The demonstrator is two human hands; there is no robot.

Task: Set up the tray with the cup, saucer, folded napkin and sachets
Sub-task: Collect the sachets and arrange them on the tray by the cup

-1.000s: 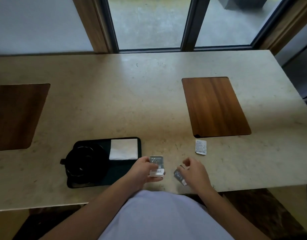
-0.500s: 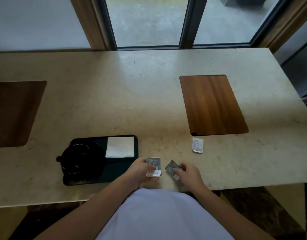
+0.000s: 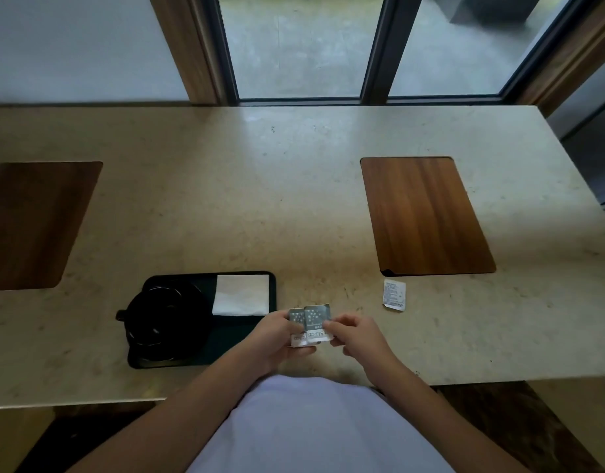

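Both hands were together near the front edge of the pale table [image 3: 294, 186]. The left hand [image 3: 277, 339] and the right hand [image 3: 361, 337] each pinched the two grey sachets [image 3: 311, 322], which overlapped each other. Just left of them sat a black tray [image 3: 239, 346]. On the tray was a black cup [image 3: 157, 314] on a black saucer [image 3: 192, 322], with a folded white napkin [image 3: 241, 295] beside it. A white sachet [image 3: 394, 295] lay alone on the table, near a brown wooden mat [image 3: 424, 216].

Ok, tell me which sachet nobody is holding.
The white sachet lying alone on the counter, just below the right wooden panel. The two grey sachets are pinched between both hands.
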